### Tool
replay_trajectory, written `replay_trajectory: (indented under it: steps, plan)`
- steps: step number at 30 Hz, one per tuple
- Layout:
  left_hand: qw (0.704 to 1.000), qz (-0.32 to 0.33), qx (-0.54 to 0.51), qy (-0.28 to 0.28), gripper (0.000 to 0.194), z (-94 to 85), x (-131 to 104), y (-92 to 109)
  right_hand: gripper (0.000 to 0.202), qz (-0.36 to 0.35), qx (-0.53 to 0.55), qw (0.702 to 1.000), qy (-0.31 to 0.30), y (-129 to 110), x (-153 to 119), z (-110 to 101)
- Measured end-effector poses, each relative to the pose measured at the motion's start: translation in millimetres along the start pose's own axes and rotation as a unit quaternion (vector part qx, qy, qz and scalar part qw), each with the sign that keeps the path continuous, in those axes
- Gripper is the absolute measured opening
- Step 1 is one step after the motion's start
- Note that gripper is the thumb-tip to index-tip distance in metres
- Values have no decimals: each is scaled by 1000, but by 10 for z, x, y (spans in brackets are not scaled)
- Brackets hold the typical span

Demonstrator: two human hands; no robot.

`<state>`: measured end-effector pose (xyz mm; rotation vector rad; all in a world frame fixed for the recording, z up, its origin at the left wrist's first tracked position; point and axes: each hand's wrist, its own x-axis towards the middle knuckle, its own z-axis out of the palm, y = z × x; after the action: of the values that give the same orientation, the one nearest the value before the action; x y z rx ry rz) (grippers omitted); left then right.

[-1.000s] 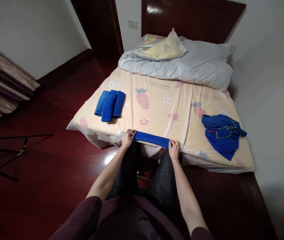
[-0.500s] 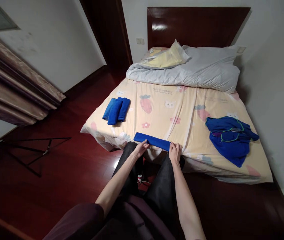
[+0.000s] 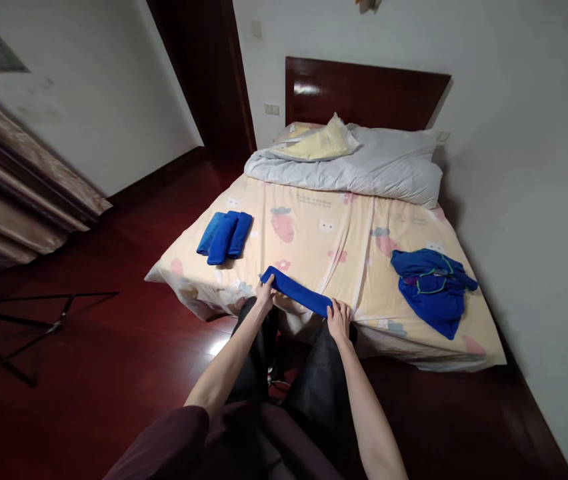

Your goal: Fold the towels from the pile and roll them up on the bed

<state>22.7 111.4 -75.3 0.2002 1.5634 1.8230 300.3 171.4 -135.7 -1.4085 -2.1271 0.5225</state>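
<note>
A blue towel (image 3: 299, 292), folded into a long narrow strip, spans between my two hands at the front edge of the bed. My left hand (image 3: 265, 293) grips its left end, thumb on top. At its right end, my right hand (image 3: 339, 319) is closed on the cloth. Farther left on the bed lie several blue folded towels (image 3: 224, 237), one resting across the others. To the right sits a loose heap of blue cloths (image 3: 431, 287) with green edging.
The bed (image 3: 309, 247) has a cream printed cover, with a grey quilt (image 3: 384, 163) bunched near the dark headboard (image 3: 359, 93). Black tripod legs (image 3: 59, 325) stand on the red floor at left, below a curtain (image 3: 19, 193). A wall runs along the right side.
My left hand has slid out to the towel's left end and now grips it there. The strip is tilted more, its left end higher. The camera view has shifted.
</note>
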Motion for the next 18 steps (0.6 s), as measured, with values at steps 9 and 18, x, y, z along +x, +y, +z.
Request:
replay_trajectory:
  steps: [9, 18]
  plan:
    - [972, 175, 47, -147, 48, 401, -380, 516, 100, -138, 97, 985, -20, -1267, 618, -458]
    - [951, 257, 46, -168, 53, -23, -305, 975, 44, -54, 232, 968, -86, -2515, 914, -408]
